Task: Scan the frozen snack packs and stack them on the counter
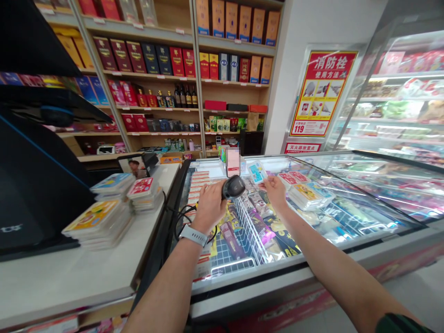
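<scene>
Shop shelves (156,76) full of boxes and bottles run along the back, with a glass-topped freezer (367,247) beside a pale counter (69,277). Left hand (210,208) is wrapped around a black scanner (234,187), and the right hand (275,192) has a blue-labelled pack (257,172) pinched by its near edge, up over the freezer just right of the scanner. More packs (307,196) are piled on the glass past the right hand, plus stacks (100,222) on the counter.

Stuff I'd worry about: that edge-only pinch could let the pack tip or slip onto the glass. Cable (178,215) loops around near the left wrist, so it might snag if the scanner gets pulled away. Shiny wrap could bounce glare at the scanner too, and a careless right elbow could bump the pile.
</scene>
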{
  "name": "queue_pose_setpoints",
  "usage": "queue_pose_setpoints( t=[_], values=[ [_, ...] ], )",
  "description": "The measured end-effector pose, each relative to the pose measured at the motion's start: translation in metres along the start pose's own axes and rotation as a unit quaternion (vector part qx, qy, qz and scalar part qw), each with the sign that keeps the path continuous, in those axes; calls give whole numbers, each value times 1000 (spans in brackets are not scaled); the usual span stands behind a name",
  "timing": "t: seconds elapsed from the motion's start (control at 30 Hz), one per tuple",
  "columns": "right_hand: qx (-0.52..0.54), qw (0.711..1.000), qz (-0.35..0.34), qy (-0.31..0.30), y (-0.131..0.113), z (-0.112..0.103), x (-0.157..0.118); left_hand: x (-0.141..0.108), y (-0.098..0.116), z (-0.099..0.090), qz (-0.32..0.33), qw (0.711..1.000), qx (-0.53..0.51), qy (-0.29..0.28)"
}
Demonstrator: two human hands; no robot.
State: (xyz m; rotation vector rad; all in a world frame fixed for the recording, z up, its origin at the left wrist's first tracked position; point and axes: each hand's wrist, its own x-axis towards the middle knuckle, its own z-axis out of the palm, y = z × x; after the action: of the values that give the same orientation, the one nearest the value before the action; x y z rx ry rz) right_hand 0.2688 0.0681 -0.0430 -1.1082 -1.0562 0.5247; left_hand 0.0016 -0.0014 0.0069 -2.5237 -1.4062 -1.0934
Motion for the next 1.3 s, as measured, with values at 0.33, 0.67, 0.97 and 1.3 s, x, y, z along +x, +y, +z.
queue_pose_setpoints(
  t=[0.33, 0.67, 0.97, 1.3],
  values=[
    [7, 1000, 13, 15, 10, -1, 9, 0, 0, 1, 6, 1000, 5, -2],
    [-5, 1000, 13, 11, 6, 0, 6, -1, 1, -1, 4, 1000, 12, -5],
    [-6, 1000, 12, 8, 6, 0, 6, -1, 2, -1, -1, 1000, 15, -13],
    [-38, 999, -22, 7, 3, -1, 7, 0, 6, -5, -9, 999, 19, -27]
  ],
)
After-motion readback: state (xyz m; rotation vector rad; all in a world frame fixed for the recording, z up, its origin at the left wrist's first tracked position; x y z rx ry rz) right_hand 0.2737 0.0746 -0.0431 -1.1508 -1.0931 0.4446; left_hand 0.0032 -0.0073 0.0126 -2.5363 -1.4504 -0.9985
